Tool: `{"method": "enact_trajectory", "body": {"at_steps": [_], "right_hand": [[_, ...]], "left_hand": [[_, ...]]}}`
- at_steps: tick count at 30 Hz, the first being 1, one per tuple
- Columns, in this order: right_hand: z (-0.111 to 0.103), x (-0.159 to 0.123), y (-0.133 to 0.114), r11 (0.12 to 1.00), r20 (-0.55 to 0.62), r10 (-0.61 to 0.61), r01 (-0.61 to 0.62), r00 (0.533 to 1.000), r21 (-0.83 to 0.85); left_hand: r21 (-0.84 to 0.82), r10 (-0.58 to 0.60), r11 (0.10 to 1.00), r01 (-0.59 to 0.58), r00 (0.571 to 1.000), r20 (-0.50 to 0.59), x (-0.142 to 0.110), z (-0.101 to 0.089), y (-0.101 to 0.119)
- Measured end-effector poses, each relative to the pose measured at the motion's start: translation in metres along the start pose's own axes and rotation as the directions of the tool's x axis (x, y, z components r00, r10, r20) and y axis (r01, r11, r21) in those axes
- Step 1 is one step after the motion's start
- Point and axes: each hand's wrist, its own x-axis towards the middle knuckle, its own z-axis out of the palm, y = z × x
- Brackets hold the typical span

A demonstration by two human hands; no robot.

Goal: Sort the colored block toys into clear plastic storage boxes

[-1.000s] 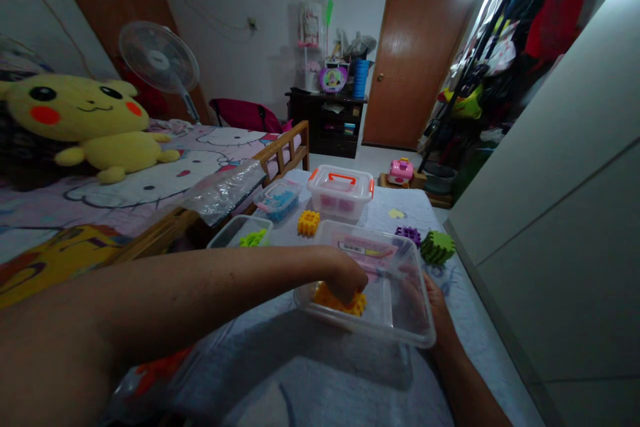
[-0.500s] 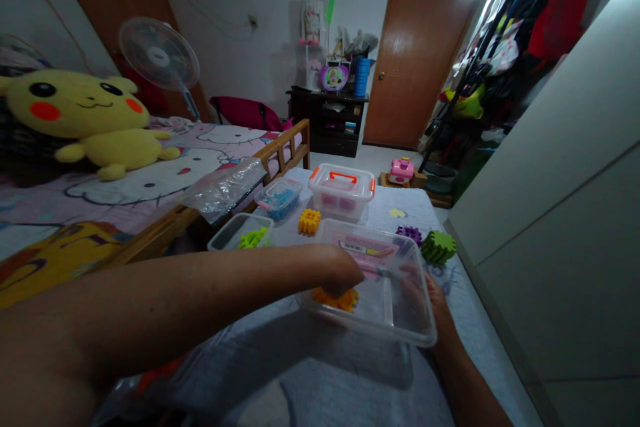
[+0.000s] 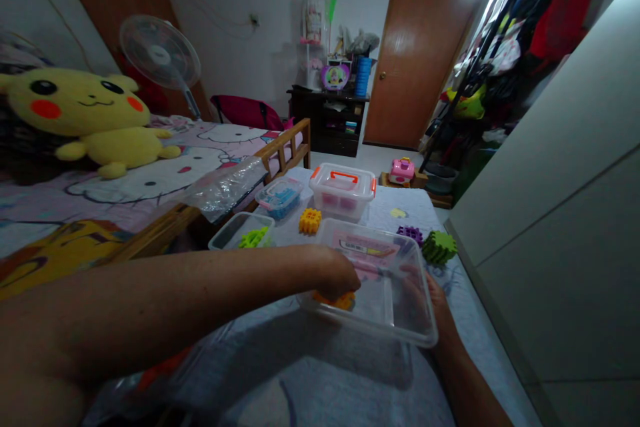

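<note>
My left hand (image 3: 336, 273) reaches over the near wall into a clear plastic box (image 3: 427, 330). Its curled fingers are on orange interlocking blocks (image 3: 343, 301) in the box's left part; the fingertips are mostly hidden. My right hand (image 3: 434, 300) grips the box by its right side, fingers showing through the clear wall. The box is slightly tilted above the cloth-covered table. A label shows on its far side. Beyond it sits an orange block cube (image 3: 310, 221). Right of it lie a purple block piece (image 3: 410, 234) and a green block cube (image 3: 439, 247).
A lidded clear box with orange clips (image 3: 342, 190), a small box of blue pieces (image 3: 280, 198) and an open tub with light-green pieces (image 3: 242, 231) stand on the table (image 3: 320, 373). A wooden bed rail (image 3: 285, 155) borders the left, a pale cabinet (image 3: 560, 233) the right.
My left hand has shifted slightly down and left over the orange blocks, covering more of them. My right hand and the box stay almost still.
</note>
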Motion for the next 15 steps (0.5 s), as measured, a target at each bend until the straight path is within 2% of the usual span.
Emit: {"method": "enact_trajectory", "body": {"at_steps": [6,10,15], "right_hand": [[0.001,0.0,-0.001,0.999,-0.023,0.003,-0.004,1.0,-0.035],[-0.002,0.002,0.002,0.999,-0.008,0.001,-0.001,1.0,-0.037],[-0.006,0.004,0.006,0.997,-0.011,-0.002,0.001,1.0,-0.082]], "left_hand": [[-0.073,0.008,0.997,-0.003,0.997,0.072,0.006,0.001,0.002],[-0.122,-0.02,0.992,0.02,1.0,0.007,0.011,0.005,0.006],[-0.072,-0.029,0.997,0.025,0.998,-0.053,0.025,0.014,0.01]]}}
